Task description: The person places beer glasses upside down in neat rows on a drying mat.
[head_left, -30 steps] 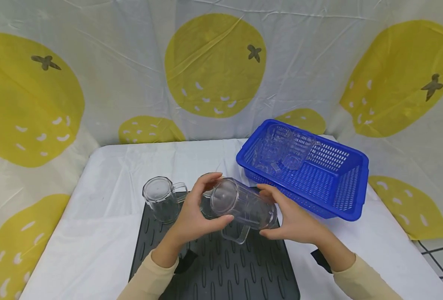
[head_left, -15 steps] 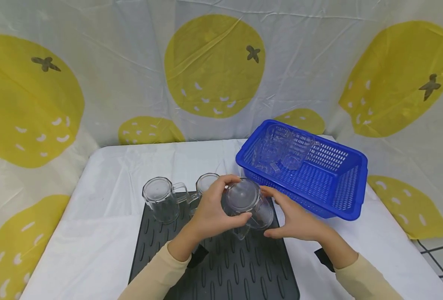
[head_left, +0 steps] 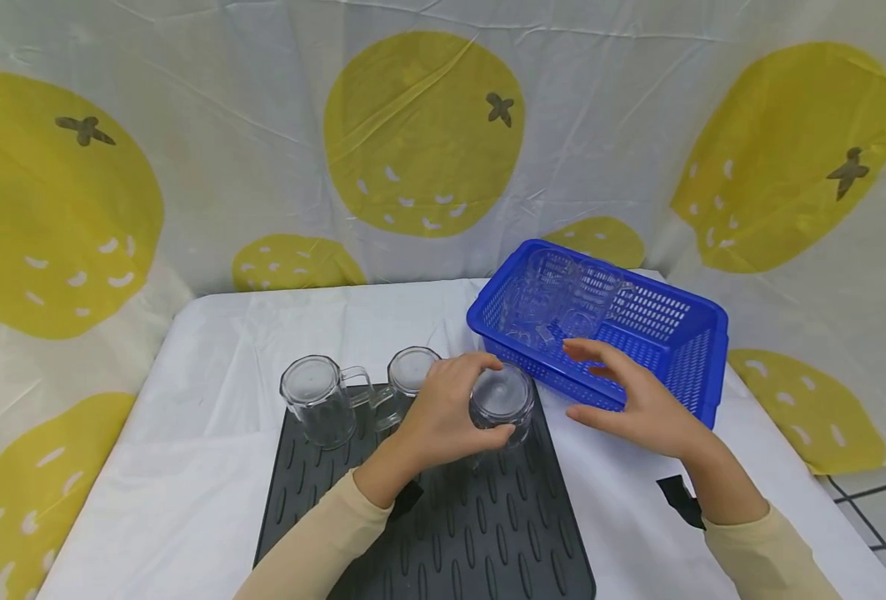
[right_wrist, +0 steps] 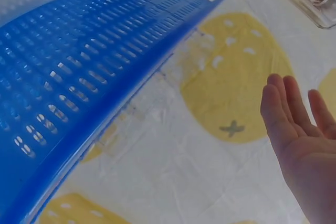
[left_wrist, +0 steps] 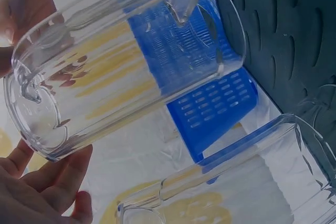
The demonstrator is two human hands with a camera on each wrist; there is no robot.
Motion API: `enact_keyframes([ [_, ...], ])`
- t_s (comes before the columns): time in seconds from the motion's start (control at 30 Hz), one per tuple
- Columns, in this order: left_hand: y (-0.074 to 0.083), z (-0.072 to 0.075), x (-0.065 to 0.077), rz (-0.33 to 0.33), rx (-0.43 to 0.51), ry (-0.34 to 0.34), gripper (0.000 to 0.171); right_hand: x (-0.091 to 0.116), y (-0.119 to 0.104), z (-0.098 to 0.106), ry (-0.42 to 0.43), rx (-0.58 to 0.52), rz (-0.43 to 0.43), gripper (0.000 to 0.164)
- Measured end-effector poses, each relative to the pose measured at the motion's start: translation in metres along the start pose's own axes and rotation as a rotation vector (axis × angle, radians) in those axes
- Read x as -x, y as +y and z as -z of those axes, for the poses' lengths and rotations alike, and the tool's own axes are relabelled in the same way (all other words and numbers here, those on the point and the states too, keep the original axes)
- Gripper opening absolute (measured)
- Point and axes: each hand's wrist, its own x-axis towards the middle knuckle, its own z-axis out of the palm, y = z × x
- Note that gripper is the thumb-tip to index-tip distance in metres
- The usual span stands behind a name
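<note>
A clear glass mug (head_left: pixel 502 396) stands upside down at the right rear of the black ridged mat (head_left: pixel 473 533). My left hand (head_left: pixel 450 412) grips it around its upturned base, thumb on the near side. Close up in the left wrist view, the mug (left_wrist: pixel 131 72) has fingers (left_wrist: pixel 65 182) around its base end. My right hand (head_left: pixel 641 400) is apart from the mug, fingers loosely bent with nothing in them, in front of the blue basket (head_left: pixel 668 417). Two more upturned glass mugs stand to the left, a nearer one (head_left: pixel 322 412) and another (head_left: pixel 411 371) partly behind my left hand.
Several clear glass mugs (head_left: pixel 555 292) lie at the left end of the perforated blue basket. White cloth (head_left: pixel 210 400) covers the table. A lemon-print curtain (head_left: pixel 262 150) hangs behind it.
The mug was tilted between both hands and now stands upside down on the mat. My right hand has let go and moved right toward the basket; my left stays on the mug.
</note>
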Motion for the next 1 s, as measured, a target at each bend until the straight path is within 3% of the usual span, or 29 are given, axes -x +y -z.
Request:
enact_keyframes([
  [0.1,-0.002,-0.003,-0.003,0.000,-0.102,-0.014,0.063,0.001,0.000,0.000,0.025,-0.002,0.024,0.067],
  [0.23,-0.004,-0.006,-0.005,0.010,-0.163,-0.029,0.064,0.003,0.001,0.000,0.052,-0.007,0.023,0.066],
  [0.63,-0.010,-0.022,-0.014,0.046,-0.276,-0.063,0.064,0.007,0.006,-0.001,0.055,-0.029,0.000,0.060],
  [1.0,-0.013,-0.029,-0.022,0.034,-0.311,-0.056,0.063,0.008,0.007,-0.002,0.056,-0.042,-0.009,0.059],
])
